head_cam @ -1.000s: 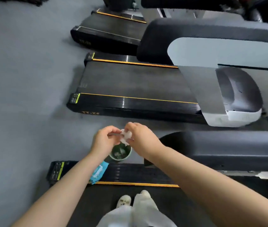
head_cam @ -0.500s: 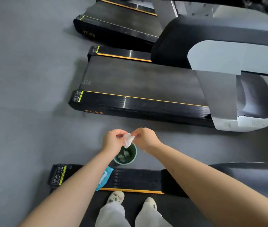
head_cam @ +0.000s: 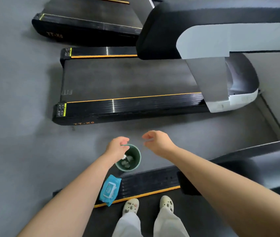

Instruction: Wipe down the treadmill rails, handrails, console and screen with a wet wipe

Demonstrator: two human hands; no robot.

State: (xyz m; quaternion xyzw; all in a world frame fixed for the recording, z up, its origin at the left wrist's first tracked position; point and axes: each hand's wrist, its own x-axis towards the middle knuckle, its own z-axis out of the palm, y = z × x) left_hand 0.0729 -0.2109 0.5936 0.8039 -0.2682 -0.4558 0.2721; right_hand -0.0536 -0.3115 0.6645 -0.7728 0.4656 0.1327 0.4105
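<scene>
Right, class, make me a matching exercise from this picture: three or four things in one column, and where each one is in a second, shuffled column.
Things:
1. green bin
2. blue wipe pack
3. left hand
4. pale shoes

Places:
A. on the treadmill belt
B. over the bin's rim
C. lying on the near treadmill's side rail
D. on the floor between two treadmills

Pairs: 1-D, 2-C, 3-B, 4-A

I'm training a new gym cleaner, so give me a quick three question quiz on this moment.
1. True or false: the blue wipe pack lies on the treadmill side rail.
2. What is under the left hand? A green bin B bottle C towel
3. Is the right hand holding a wipe?

Key: 1 true. 2 A, the green bin, with crumpled wipes inside. 3 No, none visible.
</scene>
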